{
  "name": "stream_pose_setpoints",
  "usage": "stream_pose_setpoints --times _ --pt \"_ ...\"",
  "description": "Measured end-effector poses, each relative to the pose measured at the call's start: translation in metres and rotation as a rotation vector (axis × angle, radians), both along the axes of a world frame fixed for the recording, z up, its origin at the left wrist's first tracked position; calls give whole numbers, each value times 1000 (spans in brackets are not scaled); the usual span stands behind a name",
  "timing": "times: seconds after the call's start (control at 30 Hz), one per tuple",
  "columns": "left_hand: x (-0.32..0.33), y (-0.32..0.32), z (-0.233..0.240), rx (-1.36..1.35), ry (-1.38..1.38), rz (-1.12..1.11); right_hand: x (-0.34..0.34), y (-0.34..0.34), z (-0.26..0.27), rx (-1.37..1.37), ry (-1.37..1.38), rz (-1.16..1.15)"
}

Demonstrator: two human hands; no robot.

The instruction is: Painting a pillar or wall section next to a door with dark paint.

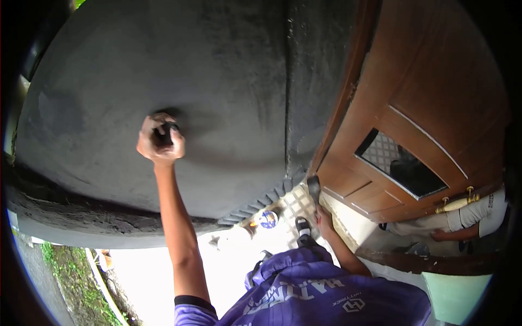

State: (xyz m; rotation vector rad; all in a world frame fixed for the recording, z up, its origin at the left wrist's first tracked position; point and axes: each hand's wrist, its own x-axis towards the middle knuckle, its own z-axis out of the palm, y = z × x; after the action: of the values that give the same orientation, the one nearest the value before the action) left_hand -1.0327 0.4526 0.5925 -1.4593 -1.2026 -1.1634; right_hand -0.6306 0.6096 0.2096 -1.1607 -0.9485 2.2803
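Note:
My left hand (161,136) is raised against a dark grey, smooth-coated wall (228,89), its fingers curled around a small black object (164,133), partly hidden by the hand, whose kind I cannot tell. Lower down on the right, by the foot of the wooden door frame, is my right hand (324,222). It grips a dark, flat, rounded object (313,188), possibly a tool; its far end is close to the corner of wall and frame. Darker patches and streaks show on the wall, and a vertical groove (288,93) runs down its right part.
A brown wooden door (408,81) with a glass pane and brass-coloured handle (456,203) stands at right. Another person (461,222) in light clothing is beyond it. A round container (267,219) and a pale bucket (236,238) stand on the tiled floor (294,203) near my feet.

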Motion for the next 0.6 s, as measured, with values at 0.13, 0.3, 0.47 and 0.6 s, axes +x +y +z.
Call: stream_pose_setpoints --times 0.13,0.3,0.47,0.6 --pt "16 -13 0 13 -177 -227 -28 25 75 156 105 126" --pt "97 -13 -113 2 -553 -152 -45 63 144 443 66 96" --pt "209 -58 -292 -105 -1333 -150 -66 96 220 691 61 -56" --pt "291 -83 -293 -98 -1635 -111 -91 111 245 1079 134 -171"
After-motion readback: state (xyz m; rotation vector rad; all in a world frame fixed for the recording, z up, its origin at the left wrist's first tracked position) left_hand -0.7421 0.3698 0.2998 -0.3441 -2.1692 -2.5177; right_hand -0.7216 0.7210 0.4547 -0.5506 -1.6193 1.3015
